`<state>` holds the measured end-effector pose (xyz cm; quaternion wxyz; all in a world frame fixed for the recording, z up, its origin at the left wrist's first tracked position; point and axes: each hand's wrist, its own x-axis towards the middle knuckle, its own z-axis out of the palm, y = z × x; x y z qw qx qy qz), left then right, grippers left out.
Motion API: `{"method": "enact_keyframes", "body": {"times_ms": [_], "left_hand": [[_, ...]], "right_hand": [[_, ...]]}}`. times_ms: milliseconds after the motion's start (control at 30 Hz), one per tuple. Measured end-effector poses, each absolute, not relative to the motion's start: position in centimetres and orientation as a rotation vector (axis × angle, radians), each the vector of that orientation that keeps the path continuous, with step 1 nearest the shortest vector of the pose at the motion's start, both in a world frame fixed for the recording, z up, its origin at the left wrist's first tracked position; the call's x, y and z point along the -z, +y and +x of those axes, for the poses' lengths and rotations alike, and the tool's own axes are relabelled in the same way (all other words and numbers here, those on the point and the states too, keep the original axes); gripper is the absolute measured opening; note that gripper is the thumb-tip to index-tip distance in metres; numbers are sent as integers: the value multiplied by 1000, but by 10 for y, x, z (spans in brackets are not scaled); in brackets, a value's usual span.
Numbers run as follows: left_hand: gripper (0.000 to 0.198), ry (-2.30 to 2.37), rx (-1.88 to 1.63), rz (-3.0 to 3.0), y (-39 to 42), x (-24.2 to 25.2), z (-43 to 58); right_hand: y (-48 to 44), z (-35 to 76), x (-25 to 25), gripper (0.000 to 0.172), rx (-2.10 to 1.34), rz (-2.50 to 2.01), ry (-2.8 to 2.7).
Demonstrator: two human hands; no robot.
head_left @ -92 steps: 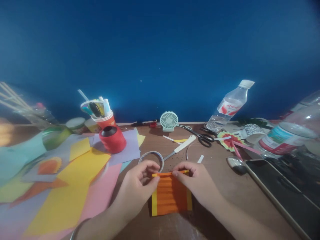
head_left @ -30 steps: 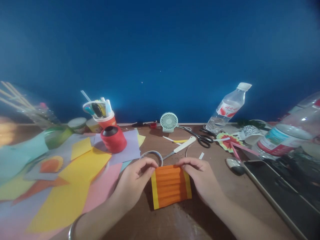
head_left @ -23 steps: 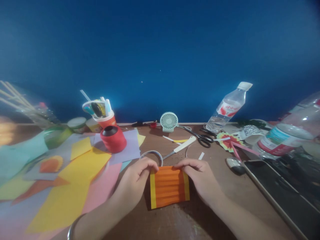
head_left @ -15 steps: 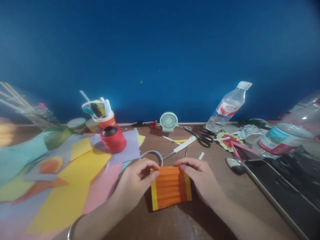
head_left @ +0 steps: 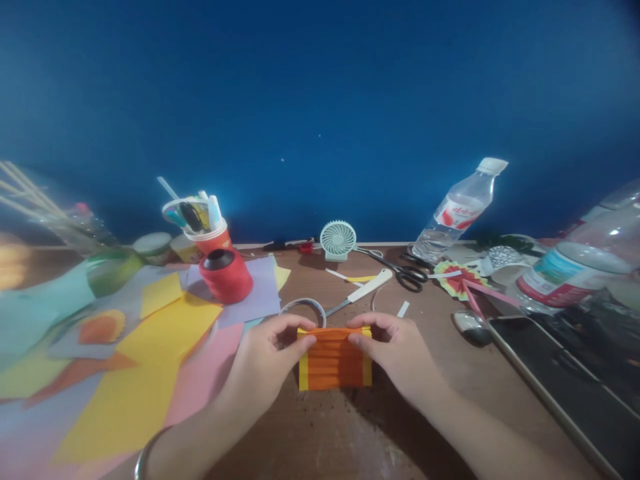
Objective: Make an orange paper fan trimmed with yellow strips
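Note:
An orange sheet of paper (head_left: 334, 363) with yellow side strips and crosswise creases is held up by its far edge, low over the brown table. My left hand (head_left: 273, 357) pinches the upper left corner between thumb and fingers. At the upper right corner, my right hand (head_left: 393, 350) grips it the same way. Just beyond the paper lie a roll of tape (head_left: 305, 303) and a white-handled knife (head_left: 367, 287). The fingertips behind the paper are hidden.
Coloured paper sheets (head_left: 140, 387) cover the left side, with a red thread spool (head_left: 226, 277) and a cup of pens (head_left: 210, 233) behind. A small fan (head_left: 338, 240), black scissors (head_left: 410, 277) and a tilted bottle (head_left: 457, 210) stand or lie farther back. A phone (head_left: 560, 387) lies right.
The orange paper's visible face has become shorter, its near edge now higher in view. My right hand has shifted slightly left, with its thumb farther in over the paper.

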<state>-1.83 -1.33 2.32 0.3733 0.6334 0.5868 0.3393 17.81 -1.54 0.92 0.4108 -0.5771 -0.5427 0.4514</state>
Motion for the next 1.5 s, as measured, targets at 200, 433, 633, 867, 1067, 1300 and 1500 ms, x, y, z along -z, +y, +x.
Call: {"method": "enact_keyframes", "body": {"times_ms": [200, 433, 633, 867, 1067, 1300, 1500], "left_hand": [[11, 1508, -857, 1881, -17, -23, -19], [9, 1493, -818, 1985, -16, -20, -20], [6, 1429, -807, 2055, -14, -22, -20], [12, 1407, -774, 2078, -20, -25, -17], [12, 1373, -747, 2043, -20, -26, -17], [19, 1550, -771, 1827, -12, -20, -22], [17, 1550, -784, 1845, -10, -21, -23]], "right_hand": [[-17, 178, -11, 9, -1066, -1423, -1424], [-17, 176, -19, 6, -1033, -1437, -1464], [-17, 178, -21, 7, -883, -1375, -1628], [-28, 175, -20, 6, -402, -1208, -2039], [-27, 172, -20, 12, -497, -1255, -2050], [-16, 182, -21, 10, -672, -1329, -1837], [-11, 187, -18, 12, -730, -1350, -1835]]}}
